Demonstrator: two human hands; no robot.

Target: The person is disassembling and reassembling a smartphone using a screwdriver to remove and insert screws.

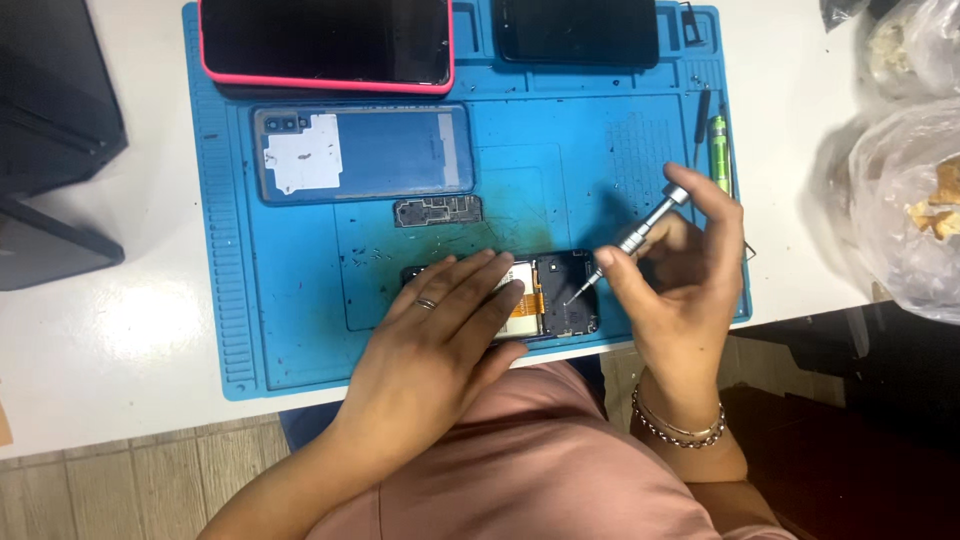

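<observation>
Opened smartphone (555, 290) lying back-up at the near edge of the blue repair mat (300, 330), black inner frame and orange flex cable exposed. Left hand (440, 335) laid flat across its left half, fingers spread, pinning it down, a ring on one finger. Right hand (680, 270) raised above the right end, grip pinched together on a silver precision screwdriver (635, 240), tip slanting down onto the black frame. Farther up the mat: detached blue back cover (365, 152) bearing a white patch, small dark shield plate (437, 211), pink-cased phone (325, 45), black phone (578, 32). Clear plastic bags (900, 200) on the worktop (100, 340) at right.
</observation>
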